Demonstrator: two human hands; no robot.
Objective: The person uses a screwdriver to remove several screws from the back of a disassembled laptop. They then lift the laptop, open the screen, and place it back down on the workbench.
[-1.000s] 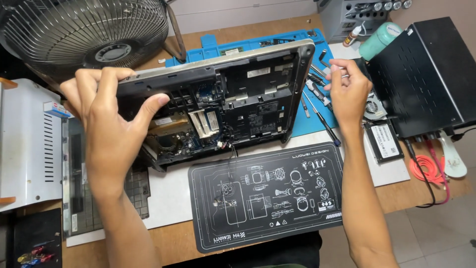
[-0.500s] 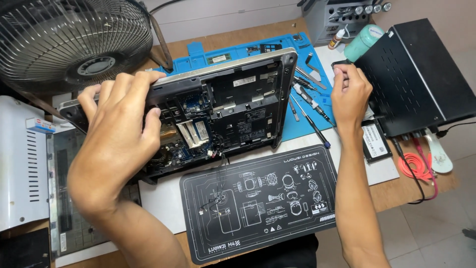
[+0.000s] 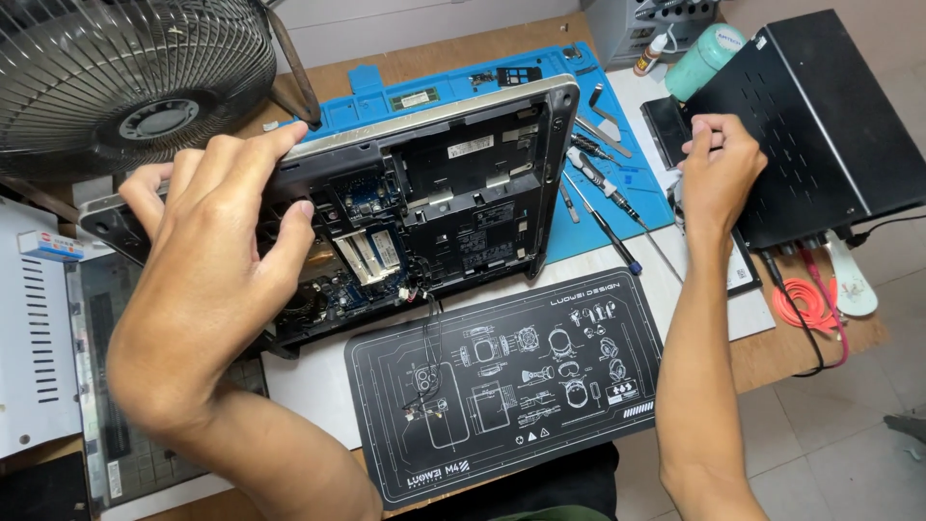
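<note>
The opened grey laptop chassis with exposed boards (image 3: 405,203) is gripped along its upper edge by the left hand (image 3: 217,251), propped tilted on the wooden table (image 3: 772,357); the right hand (image 3: 719,178) is curled, fingertips pinched at the black metal box (image 3: 820,125), its contents not discernible; screwdrivers (image 3: 608,207) lie between on the blue silicone mat (image 3: 617,193); a black printed mat (image 3: 502,381) lies nearer; a fan (image 3: 135,82) stands behind; since the earlier frame, the right hand has shifted outward toward the box.

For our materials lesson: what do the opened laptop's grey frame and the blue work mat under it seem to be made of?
Grey laptop frame: likely metal or metal-look plastic, given its dull silvery sheen along the rim. Blue work mat: probably silicone rubber, matte, with moulded compartments. Neither is certain by look alone.
</note>
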